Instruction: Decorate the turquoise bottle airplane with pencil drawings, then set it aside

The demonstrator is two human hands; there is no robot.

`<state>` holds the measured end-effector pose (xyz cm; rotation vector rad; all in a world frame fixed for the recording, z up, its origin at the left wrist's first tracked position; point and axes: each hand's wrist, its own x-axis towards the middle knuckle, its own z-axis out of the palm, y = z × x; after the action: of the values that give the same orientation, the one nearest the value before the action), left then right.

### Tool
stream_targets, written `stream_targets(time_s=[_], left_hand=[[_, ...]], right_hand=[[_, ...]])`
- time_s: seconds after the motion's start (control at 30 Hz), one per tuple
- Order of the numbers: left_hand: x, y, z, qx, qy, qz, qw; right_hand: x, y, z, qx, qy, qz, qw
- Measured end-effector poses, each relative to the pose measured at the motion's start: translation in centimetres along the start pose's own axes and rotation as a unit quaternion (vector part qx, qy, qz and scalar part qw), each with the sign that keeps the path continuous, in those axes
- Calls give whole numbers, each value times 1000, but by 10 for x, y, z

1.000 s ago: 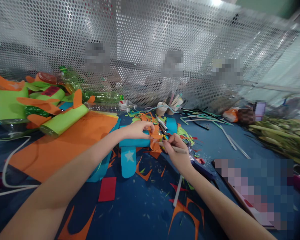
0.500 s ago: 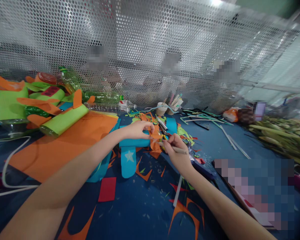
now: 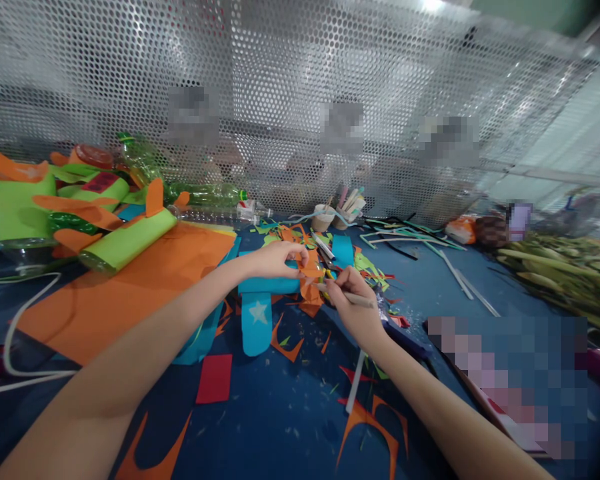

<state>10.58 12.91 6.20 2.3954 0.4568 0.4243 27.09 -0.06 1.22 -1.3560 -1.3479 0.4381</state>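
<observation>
My left hand is curled over a blue foam toy airplane with an orange front end. One rounded blue wing with a pale star points toward me; the other blue wing points away. In my right hand is a pale, slim pen, its tip touching or just beside the orange front end. I cannot tell exactly which. Behind the right fingers lies a dark and silver pen-like thing.
Finished-looking green and orange bottle airplanes pile up at the left by an orange foam sheet. Cut scraps and a red square lie on the blue table. Cups of pens stand before a perforated metal screen.
</observation>
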Motion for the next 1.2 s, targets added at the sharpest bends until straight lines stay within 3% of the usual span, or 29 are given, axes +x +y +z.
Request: stream_targets(time_s=[1.2], left_hand=[[0,1,0,-11,-4,-5,1000]], right_hand=[[1,-2,0,-8,5,-10,1000]])
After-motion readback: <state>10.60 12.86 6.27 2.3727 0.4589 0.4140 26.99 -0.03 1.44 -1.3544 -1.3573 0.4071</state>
